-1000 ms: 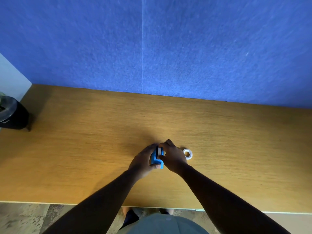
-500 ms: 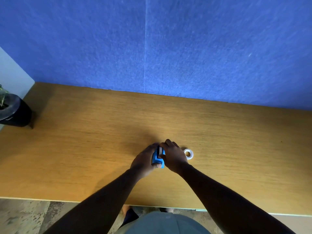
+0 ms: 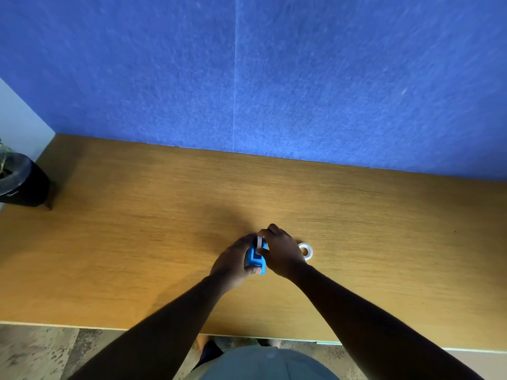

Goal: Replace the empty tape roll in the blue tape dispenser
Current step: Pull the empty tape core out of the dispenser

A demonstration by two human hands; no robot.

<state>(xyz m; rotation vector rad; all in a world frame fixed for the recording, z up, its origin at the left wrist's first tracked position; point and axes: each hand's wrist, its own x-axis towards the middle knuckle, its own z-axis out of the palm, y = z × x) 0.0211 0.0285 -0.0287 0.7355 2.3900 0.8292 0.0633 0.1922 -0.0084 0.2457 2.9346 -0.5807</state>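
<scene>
The blue tape dispenser [image 3: 256, 259] stands on the wooden desk [image 3: 137, 242] between my hands. My left hand [image 3: 233, 263] grips its left side, thumb on the near end. My right hand [image 3: 282, 253] pinches a whitish tape roll [image 3: 259, 242] that sticks up out of the dispenser's top, finger and thumb curled round it. A second white tape roll [image 3: 306, 250] lies flat on the desk just right of my right hand, partly hidden by it. Which roll is empty I cannot tell.
A black pot with a plant [image 3: 19, 182] stands at the desk's far left. A blue felt partition [image 3: 274, 78] rises along the back edge. The desk's front edge [image 3: 82, 326] runs below my forearms, with floor beyond.
The whitish roll now shows higher above the dispenser's top between my right fingers. Both hands stay in the same spot on the desk; the camera has tilted slightly.
</scene>
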